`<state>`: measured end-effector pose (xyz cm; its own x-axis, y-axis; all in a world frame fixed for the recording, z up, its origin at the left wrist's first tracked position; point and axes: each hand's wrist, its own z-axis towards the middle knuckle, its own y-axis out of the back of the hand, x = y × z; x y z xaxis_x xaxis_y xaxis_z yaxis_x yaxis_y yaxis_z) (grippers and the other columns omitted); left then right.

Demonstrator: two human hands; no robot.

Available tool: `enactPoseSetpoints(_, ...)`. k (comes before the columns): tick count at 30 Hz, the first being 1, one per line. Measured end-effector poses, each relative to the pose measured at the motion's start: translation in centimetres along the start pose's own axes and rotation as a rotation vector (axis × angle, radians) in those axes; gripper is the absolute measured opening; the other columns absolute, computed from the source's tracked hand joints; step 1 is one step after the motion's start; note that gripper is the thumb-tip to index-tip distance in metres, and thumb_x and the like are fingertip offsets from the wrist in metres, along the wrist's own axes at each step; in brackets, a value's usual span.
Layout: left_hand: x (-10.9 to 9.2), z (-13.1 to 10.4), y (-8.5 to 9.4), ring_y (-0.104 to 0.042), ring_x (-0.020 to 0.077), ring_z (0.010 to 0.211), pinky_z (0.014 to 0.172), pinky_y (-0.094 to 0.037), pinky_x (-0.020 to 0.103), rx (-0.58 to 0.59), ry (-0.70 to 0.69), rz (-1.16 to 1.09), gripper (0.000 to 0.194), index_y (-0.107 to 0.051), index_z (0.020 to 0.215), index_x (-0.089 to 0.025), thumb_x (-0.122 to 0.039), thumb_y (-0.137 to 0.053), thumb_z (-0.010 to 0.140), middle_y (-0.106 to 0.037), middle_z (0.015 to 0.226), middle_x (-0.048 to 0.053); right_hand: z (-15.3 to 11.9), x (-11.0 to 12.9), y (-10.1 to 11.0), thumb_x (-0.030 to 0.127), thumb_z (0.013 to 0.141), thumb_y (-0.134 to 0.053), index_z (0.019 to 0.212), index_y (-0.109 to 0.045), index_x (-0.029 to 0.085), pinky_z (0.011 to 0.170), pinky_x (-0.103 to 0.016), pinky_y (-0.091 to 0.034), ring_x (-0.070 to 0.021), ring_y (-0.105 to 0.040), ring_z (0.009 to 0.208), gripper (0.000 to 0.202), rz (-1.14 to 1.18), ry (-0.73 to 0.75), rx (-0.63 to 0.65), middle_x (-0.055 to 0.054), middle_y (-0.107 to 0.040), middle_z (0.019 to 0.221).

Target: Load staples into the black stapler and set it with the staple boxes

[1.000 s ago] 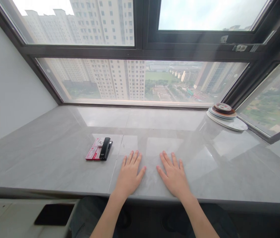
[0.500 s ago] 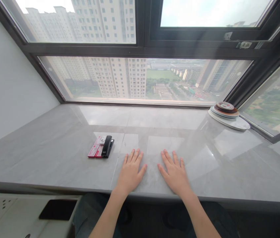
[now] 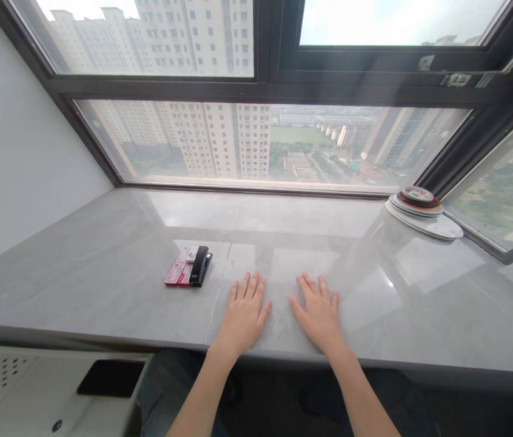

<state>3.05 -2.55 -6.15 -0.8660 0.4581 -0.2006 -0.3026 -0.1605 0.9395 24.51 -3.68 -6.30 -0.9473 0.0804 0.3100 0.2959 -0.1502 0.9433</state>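
Observation:
My left hand point(image 3: 242, 314) lies flat on the grey marble-look sill point(image 3: 102, 273), fingers spread and holding nothing. Palm down beside it, a short gap to the right, rests my right hand point(image 3: 318, 314), also with its fingers apart. Left of my left hand is a black stapler point(image 3: 199, 267), set against several small red-and-white boxes point(image 3: 176, 274). Neither hand touches the stapler or the boxes. What the boxes contain does not show.
A stack of round plates or coasters point(image 3: 420, 206) stands in the far right corner by the window frame point(image 3: 261, 91). Below the sill at left, a white cabinet point(image 3: 24, 394) carries a dark flat object point(image 3: 111, 377). A wall point(image 3: 20, 152) bounds the left side.
The whole view has shifted slightly, with the stapler and boxes appearing a little further right. Both hands stay flat in the same place on the sill.

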Motion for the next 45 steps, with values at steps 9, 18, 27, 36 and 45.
enactPoseSetpoints(9, 0.8, -2.2, -0.5, -0.016, 0.0272, 0.161, 0.129, -0.023, 0.053, 0.016, -0.062, -0.047, 0.066, -0.013, 0.168, -0.025, -0.031, -0.040, 0.108, -0.022, 0.172, 0.008, 6.2, 19.5, -1.9, 0.058, 0.096, -0.058, 0.164, -0.024, 0.025, 0.108, -0.049, -0.044, -0.0325, -0.051, 0.132, 0.082, 0.611, 0.313, 0.129, -0.014, -0.045, 0.152)
enactPoseSetpoints(18, 1.0, -2.0, 1.1, -0.033, 0.0301, 0.155, 0.126, -0.031, 0.051, 0.055, -0.029, -0.173, 0.057, -0.041, 0.158, -0.024, -0.026, -0.048, 0.102, -0.041, 0.164, 0.008, 11.4, 23.4, -2.5, 0.035, 0.089, -0.070, 0.142, -0.053, 0.021, 0.094, -0.042, -0.048, -0.0326, -0.051, 0.124, 0.057, 0.372, 0.407, 0.176, -0.014, -0.058, 0.134)
enactPoseSetpoints(27, -0.7, -0.8, 2.1, -0.039, 0.0294, 0.148, 0.119, -0.038, 0.051, -0.075, 0.102, -0.240, 0.043, -0.052, 0.148, -0.029, -0.033, -0.045, 0.105, -0.046, 0.159, 0.006, 5.6, 7.9, 2.0, 0.013, 0.094, -0.050, 0.142, -0.060, 0.032, 0.121, -0.048, -0.022, -0.0251, -0.053, 0.131, 0.052, 0.368, 0.361, -0.030, -0.004, -0.066, 0.134)
enactPoseSetpoints(36, -1.0, 1.1, 1.2, -0.029, 0.0361, 0.153, 0.122, -0.027, 0.060, 0.012, -0.003, -0.078, 0.051, -0.044, 0.156, -0.032, -0.041, -0.043, 0.106, -0.038, 0.166, 0.004, 5.4, 8.5, 0.5, 0.031, 0.096, -0.060, 0.116, -0.071, 0.029, 0.124, -0.061, 0.001, -0.0278, -0.054, 0.131, 0.023, 0.433, 0.157, -0.247, -0.005, -0.071, 0.126)
enactPoseSetpoints(45, -1.0, 1.4, 0.8, -0.032, 0.0352, 0.152, 0.123, -0.027, 0.061, -0.025, 0.052, -0.065, 0.051, -0.043, 0.157, -0.036, -0.043, -0.040, 0.106, -0.034, 0.168, 0.001, 8.4, 5.8, 1.4, 0.048, 0.094, -0.060, 0.127, -0.066, 0.022, 0.107, -0.045, -0.047, -0.0245, -0.066, 0.115, 0.043, 1.353, -0.034, -0.361, -0.010, -0.073, 0.124)
